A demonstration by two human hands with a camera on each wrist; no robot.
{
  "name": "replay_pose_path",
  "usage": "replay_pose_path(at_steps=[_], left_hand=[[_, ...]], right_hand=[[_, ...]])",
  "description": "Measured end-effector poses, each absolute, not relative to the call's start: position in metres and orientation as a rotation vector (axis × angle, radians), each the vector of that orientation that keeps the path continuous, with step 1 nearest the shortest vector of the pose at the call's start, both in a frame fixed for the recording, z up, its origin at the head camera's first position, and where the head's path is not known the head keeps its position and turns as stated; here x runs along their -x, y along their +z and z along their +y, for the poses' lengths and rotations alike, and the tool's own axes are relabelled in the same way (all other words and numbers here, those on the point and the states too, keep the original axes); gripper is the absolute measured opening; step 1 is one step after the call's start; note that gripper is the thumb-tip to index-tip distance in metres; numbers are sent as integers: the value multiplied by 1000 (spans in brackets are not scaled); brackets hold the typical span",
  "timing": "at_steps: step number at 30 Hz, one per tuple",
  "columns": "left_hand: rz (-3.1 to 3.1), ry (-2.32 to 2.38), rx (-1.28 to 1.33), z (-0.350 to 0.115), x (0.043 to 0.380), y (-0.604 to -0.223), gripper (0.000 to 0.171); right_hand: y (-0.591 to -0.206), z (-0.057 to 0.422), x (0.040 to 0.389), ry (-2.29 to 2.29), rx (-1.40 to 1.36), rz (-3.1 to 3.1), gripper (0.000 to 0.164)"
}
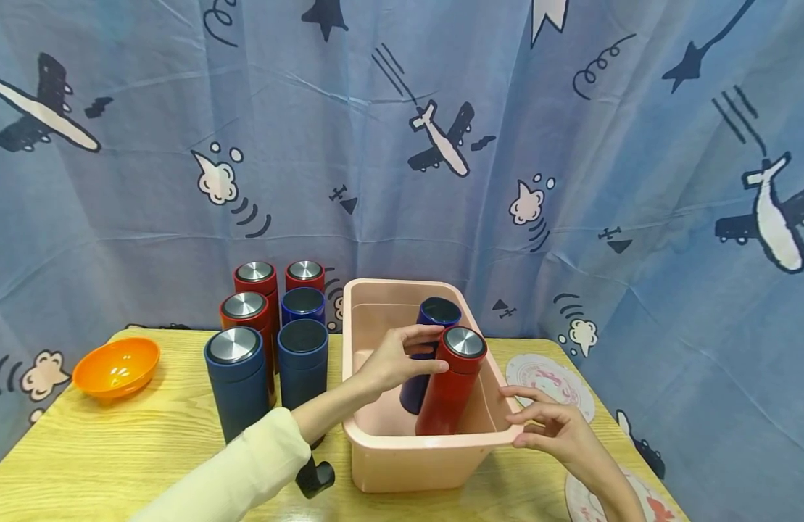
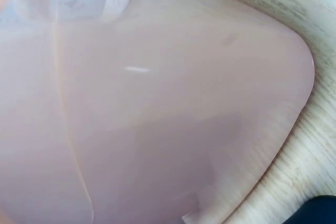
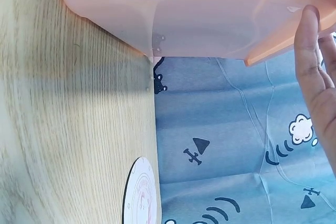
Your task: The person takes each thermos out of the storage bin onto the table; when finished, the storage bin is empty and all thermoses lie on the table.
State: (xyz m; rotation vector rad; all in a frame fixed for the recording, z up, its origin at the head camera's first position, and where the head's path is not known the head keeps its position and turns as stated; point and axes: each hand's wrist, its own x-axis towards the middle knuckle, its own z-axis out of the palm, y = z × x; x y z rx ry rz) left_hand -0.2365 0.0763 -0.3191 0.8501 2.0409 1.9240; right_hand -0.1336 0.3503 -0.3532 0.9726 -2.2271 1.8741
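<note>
A pink plastic bin (image 1: 415, 464) stands at mid-table, holding a blue thermos (image 1: 411, 391) and, nearer the front, a red thermos (image 1: 449, 399) with a silver-topped lid; both lean slightly right in the head view. My left hand (image 1: 402, 357) reaches over the bin's left side, fingers extended and thumb apart, fingertips right at the left edge of the red thermos's cap. My right hand (image 1: 558, 431) grips the bin's right rim near its front corner. In the right wrist view, part of this hand (image 3: 320, 82) shows beside the rim. The left wrist view shows the bin's outer wall (image 2: 157, 93).
Left of the bin, several thermoses stand grouped: dark blue (image 1: 235, 384) ones in front, red (image 1: 257, 279) ones behind. An orange bowl (image 1: 117, 370) sits at the far left. Round printed discs (image 1: 552, 380) lie right of the bin. A patterned blue curtain (image 1: 402, 217) hangs behind.
</note>
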Motion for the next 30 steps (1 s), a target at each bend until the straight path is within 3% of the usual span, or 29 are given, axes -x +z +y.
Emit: replay_pose_path(at_steps=[15, 30], left_hand=[[2007, 1913, -889, 84, 238, -317, 47], [1997, 1829, -995, 84, 242, -316, 56]], right_hand=[[-353, 351, 133, 1873, -885, -2280, 25], [-354, 350, 132, 1852, -892, -2283, 24]])
